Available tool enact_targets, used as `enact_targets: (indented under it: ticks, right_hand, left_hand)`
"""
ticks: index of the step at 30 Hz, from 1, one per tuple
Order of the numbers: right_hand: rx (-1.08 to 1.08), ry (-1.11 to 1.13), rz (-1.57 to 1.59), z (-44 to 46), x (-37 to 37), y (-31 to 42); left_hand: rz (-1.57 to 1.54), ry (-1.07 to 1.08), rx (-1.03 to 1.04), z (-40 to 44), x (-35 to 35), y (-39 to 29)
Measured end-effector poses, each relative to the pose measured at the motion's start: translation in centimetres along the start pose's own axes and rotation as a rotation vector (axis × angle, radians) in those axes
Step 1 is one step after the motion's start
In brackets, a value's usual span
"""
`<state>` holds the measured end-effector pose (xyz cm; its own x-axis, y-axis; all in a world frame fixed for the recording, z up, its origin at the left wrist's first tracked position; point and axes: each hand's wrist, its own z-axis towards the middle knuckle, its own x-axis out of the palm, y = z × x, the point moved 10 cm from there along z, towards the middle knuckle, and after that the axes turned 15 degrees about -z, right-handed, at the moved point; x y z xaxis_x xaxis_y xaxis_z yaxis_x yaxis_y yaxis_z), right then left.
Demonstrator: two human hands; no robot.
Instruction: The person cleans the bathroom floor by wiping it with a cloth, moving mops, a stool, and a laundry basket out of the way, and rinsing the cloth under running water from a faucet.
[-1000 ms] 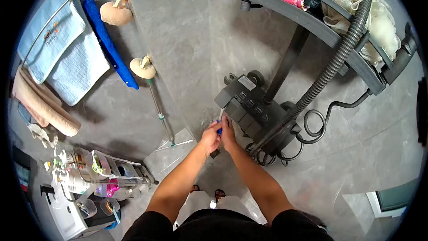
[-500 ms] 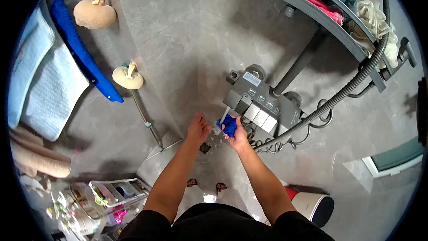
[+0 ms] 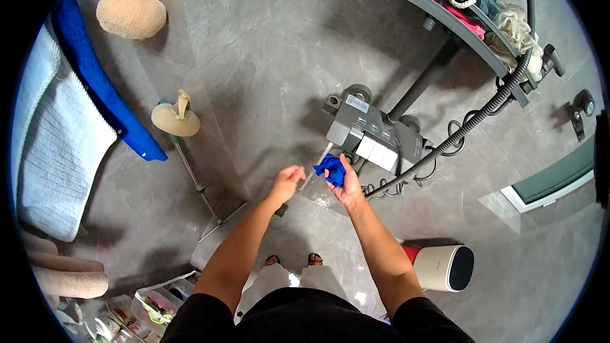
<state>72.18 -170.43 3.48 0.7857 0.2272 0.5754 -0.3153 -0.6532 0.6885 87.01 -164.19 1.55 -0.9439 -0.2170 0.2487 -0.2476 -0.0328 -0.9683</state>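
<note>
My right hand (image 3: 347, 185) is wrapped round a crumpled blue cloth (image 3: 332, 171), just below the spout of a grey shower fixture (image 3: 368, 128) with white buttons. A stream of water (image 3: 319, 160) slants down from that spout, passing beside the cloth on its left. Across the stream, my left hand (image 3: 288, 183) is held with curled fingers drawn together, apart from the cloth, and nothing shows in it. Below my left hand a small dark floor drain (image 3: 281, 210) is partly visible.
A shelf (image 3: 445, 16) with bath puffs juts out at upper right, and a grey hose (image 3: 473, 130) curves down from it. Blue towels (image 3: 108, 82) hang at left near a glass panel with a metal bar. A cream bin (image 3: 435, 267) stands lower right; a basket of bottles (image 3: 149, 305) lower left.
My left hand has drawn slightly away from the stream, and its blur is gone. The right hand keeps hold of the blue cloth, now slightly higher and more open in shape. The view has shifted.
</note>
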Motion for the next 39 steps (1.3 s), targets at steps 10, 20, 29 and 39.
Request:
enact_targets:
  ticks: [10,20,29,39]
  right_hand:
    - [-0.157,-0.228,-0.159,-1.3,-3.1,-0.1]
    - [-0.264,-0.274,-0.665,-2.5,-0.2,0.6]
    - [-0.373,-0.364,-1.345,-4.4,0.3,2.4]
    - [-0.483,-0.316,-1.632,-4.0,3.0,0.4]
  left_hand:
    - [-0.089,-0.150,-0.432,-2.3,-3.3,3.3]
    - [-0.549,-0.168,-0.515,-1.2,0.2,2.3]
    - [-0.971,0.105,-0.585,0.7,5.8,3.2]
    - [-0.940,0.147,-0.571,-1.3,5.5,2.6]
